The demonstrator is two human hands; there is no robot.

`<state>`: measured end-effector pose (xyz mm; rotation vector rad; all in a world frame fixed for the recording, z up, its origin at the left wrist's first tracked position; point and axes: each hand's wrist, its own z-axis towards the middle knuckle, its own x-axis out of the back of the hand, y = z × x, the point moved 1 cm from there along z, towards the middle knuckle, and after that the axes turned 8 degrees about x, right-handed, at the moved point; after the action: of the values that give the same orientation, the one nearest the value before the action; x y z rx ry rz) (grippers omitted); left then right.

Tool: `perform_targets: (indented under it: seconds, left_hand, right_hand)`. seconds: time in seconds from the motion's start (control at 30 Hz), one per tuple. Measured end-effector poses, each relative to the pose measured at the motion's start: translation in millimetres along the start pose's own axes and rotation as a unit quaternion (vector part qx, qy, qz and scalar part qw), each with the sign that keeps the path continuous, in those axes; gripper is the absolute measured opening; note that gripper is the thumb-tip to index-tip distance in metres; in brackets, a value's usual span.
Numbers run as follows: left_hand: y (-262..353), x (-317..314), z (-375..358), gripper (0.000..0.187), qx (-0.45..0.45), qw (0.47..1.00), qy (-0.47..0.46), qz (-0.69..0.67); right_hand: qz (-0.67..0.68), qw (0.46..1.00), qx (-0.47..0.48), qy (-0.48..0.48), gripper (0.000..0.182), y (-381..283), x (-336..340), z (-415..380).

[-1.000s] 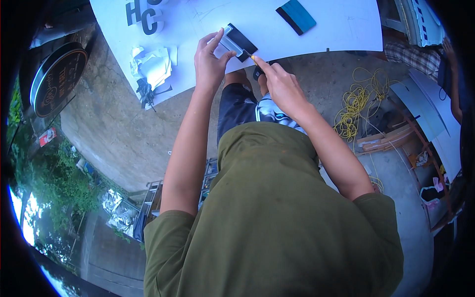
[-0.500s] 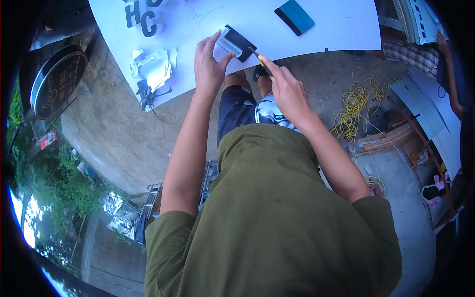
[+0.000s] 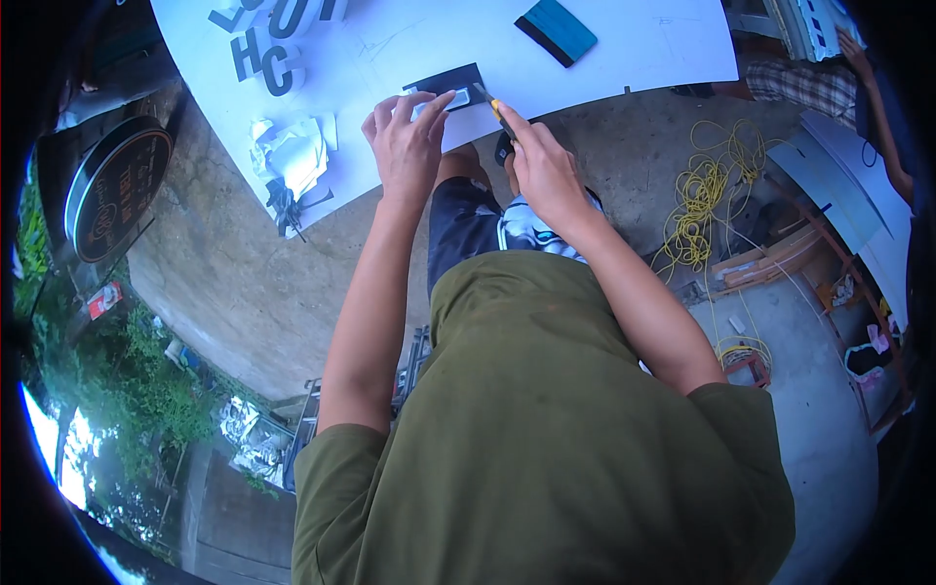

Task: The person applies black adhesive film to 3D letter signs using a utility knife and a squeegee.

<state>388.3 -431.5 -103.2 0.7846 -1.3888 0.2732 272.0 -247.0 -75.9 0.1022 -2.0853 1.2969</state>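
My left hand [image 3: 402,146] grips a small pale L-shaped piece [image 3: 460,97], fingers bent over it so that most of its shape is hidden. Under the piece lies a flat black strip [image 3: 456,77] on the white table sheet [image 3: 409,49]. My right hand [image 3: 548,168] is wrapped round a yellow-and-black utility knife [image 3: 501,114]. The knife's tip points at the right end of the black strip, close beside the pale piece.
Raised grey letters [image 3: 277,73] stand at the table's back left, with crumpled paper [image 3: 297,156] nearer its left corner. Right of the strip lies a teal-and-black rectangular pad [image 3: 565,34]. Yellow cord [image 3: 694,229] lies coiled on the floor; another person's arm [image 3: 885,136] shows far right.
The black strip and pale piece have turned to lie more nearly level across the view. My left hand has shifted down and its fingers have closed over the piece; the knife remains at the right end.
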Motion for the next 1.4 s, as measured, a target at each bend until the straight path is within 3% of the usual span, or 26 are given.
perform_targets:
  seconds: [0.5, 1.4]
  left_hand:
    - [2.2, -10.2, -6.9, 0.033, 0.058, 0.995, 0.005, -0.079]
    - [1.0, -17.9, -6.8, 0.031, 0.094, 0.987, -0.003, -0.132]
  right_hand:
    - [-0.028, 0.998, 0.048, 0.016, 0.064, 13.5, -13.8, 6.7]
    - [-0.045, 0.998, -0.010, -0.047, 0.066, -1.3, -9.7, -5.1]
